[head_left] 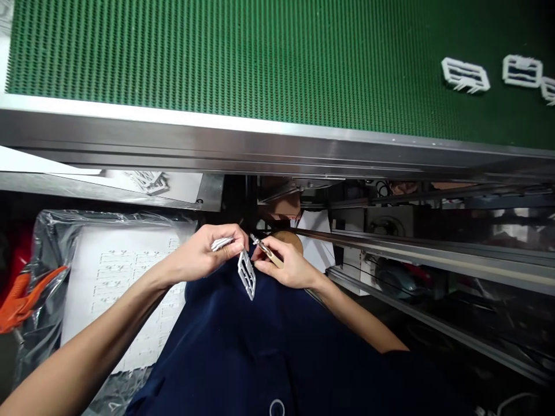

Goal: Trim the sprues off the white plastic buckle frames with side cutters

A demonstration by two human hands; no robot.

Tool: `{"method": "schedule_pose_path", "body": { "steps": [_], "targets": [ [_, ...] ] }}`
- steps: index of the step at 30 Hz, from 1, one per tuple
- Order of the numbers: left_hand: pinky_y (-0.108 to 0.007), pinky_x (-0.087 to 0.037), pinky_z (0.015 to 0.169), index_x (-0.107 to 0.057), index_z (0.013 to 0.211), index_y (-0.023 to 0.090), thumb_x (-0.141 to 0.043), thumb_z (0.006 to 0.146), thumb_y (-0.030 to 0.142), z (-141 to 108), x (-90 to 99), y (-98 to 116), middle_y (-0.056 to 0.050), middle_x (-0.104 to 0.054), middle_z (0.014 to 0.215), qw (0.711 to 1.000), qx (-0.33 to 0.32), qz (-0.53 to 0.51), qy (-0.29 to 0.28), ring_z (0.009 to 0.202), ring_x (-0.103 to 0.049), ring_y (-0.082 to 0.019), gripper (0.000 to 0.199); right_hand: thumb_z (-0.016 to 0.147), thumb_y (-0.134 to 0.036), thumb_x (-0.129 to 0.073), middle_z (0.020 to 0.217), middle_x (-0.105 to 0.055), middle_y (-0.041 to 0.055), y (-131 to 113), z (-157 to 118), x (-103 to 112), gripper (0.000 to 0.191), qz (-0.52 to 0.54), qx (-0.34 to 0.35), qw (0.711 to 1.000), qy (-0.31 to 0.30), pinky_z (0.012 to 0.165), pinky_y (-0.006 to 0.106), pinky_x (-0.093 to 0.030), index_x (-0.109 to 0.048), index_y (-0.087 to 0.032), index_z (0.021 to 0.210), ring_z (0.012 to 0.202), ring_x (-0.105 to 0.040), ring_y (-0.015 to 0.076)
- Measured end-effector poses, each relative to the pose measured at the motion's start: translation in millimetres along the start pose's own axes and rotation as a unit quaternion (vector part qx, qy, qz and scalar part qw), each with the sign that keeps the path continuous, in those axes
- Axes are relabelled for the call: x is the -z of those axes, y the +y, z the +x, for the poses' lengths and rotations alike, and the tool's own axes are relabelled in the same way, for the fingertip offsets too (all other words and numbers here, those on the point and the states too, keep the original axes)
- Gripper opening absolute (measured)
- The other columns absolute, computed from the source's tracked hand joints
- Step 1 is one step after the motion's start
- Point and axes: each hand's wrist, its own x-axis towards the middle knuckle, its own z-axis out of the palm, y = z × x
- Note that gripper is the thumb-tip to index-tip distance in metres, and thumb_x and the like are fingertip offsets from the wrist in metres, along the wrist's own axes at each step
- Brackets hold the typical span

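Printed sheet (pixel 125 289) in plastic at far left; hands together: left hand (pixel 203 257) clamped on white lattice part (pixel 246 274), right hand (pixel 288 263) pinching craft knife (pixel 266 251) at its top; white frames (pixel 522 70) near green belt's (pixel 260 58) right edge.

Navy top (pixel 225 352) with small white ring (pixel 276 408)

factory workshop; white plastic parts (pixel 465 66) on green conveyor belt (pixel 217 52); steel frame (pixel 217 130)

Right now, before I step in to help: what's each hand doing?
Left hand: closed, holding a white lattice piece.
Right hand: closed, holding a small metal-tipped tool.
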Motion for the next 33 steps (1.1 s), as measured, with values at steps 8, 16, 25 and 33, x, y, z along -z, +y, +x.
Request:
{"method": "schedule_pose_path", "body": {
  "steps": [8, 16, 25, 33],
  "targets": [
    [-0.025, -0.038, 0.066, -0.057, 0.079, 0.016, -0.049, 0.088, 0.032, 0.8, -4.9, 17.2, -0.001, -0.058, 0.075, 0.995, 0.009, 0.096, -0.032, 0.071, -0.050, -0.016, 0.021, 0.080, -0.020, -0.052, 0.086, -0.057, 0.0033, -56.0, -13.0, 59.6, 0.019, -0.407, 0.002, 0.909, -0.092, 0.071, 0.028, -0.037, -0.055, -0.018, 0.098, 0.079, -0.052, 0.0165],
    [-0.024, -0.036, 0.062, -0.058, 0.079, 0.016, -0.047, 0.089, 0.029, 3.1, -9.4, 21.9, 0.001, -0.057, 0.073, 0.989, 0.000, 0.142, -0.027, 0.068, -0.049, -0.014, 0.020, 0.083, -0.025, -0.048, 0.084, -0.056, 0.0057, -83.0, -5.6, 68.4, 0.017, -0.514, 0.018, 0.842, -0.162, 0.066, 0.029, -0.034, -0.054, -0.018, 0.097, 0.076, -0.052, 0.0189],
    [-0.023, -0.035, 0.059, -0.056, 0.076, 0.017, -0.047, 0.088, 0.028, 8.3, -13.2, 22.2, 0.002, -0.055, 0.069, 0.988, -0.003, 0.153, -0.032, 0.064, -0.047, -0.013, 0.019, 0.077, -0.015, -0.046, 0.066, -0.052, 0.0038, -101.1, 0.3, 69.2, 0.012, -0.590, 0.074, 0.787, -0.162, 0.056, 0.029, -0.026, -0.057, -0.016, 0.082, 0.056, -0.047, 0.0161],
    [-0.026, -0.037, 0.062, -0.055, 0.080, 0.018, -0.048, 0.089, 0.038, 7.1, -14.6, 5.8, 0.001, -0.055, 0.073, 0.996, 0.046, 0.071, 0.009, 0.068, -0.049, -0.015, 0.024, 0.074, -0.020, -0.054, 0.050, -0.046, -0.0019, -84.1, 20.1, 79.9, 0.011, -0.435, -0.031, 0.876, -0.205, 0.046, 0.025, -0.018, -0.053, -0.019, 0.063, 0.041, -0.033, 0.0084]
  ]
}}
